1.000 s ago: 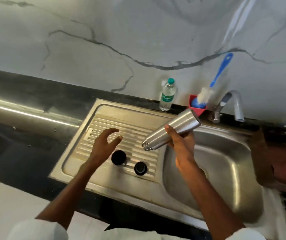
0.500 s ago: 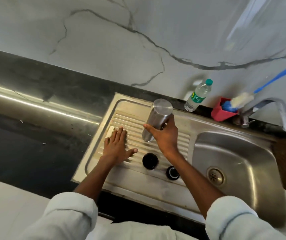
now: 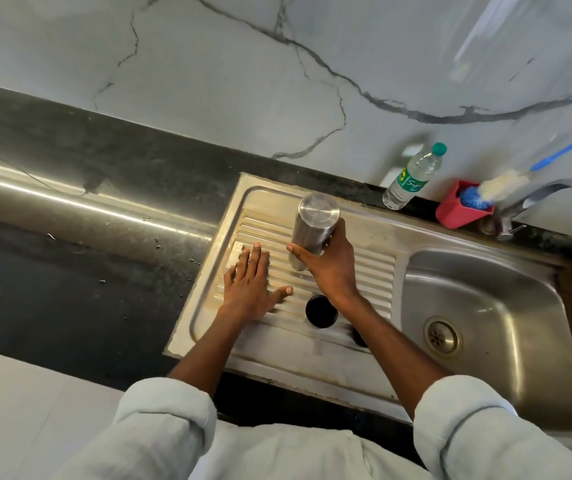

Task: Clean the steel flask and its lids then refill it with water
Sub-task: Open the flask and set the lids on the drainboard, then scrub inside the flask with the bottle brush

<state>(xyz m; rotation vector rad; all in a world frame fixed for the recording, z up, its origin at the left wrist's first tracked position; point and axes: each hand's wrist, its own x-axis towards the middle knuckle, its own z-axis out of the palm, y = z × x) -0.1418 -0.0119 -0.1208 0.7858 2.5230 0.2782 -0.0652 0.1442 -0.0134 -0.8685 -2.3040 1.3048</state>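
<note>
Flask upside down on the drainboard, in my right hand

My right hand (image 3: 333,268) has its grip curled around the flask (image 3: 312,230), mouth down on the ribbed drainboard (image 3: 371,271); my left hand (image 3: 249,289) lies flat beside it, fingers straight. One black lid (image 3: 321,311) sits just below, another partly hidden under my right forearm

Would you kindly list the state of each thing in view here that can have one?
steel flask: upside down on the drainboard, lid off
right hand: grips the flask
left hand: flat on the drainboard, holds nothing
black lid: off the flask, lying on the drainboard
plastic water bottle: capped
tap: no water seen running
bottle brush: propped in the red holder
</note>
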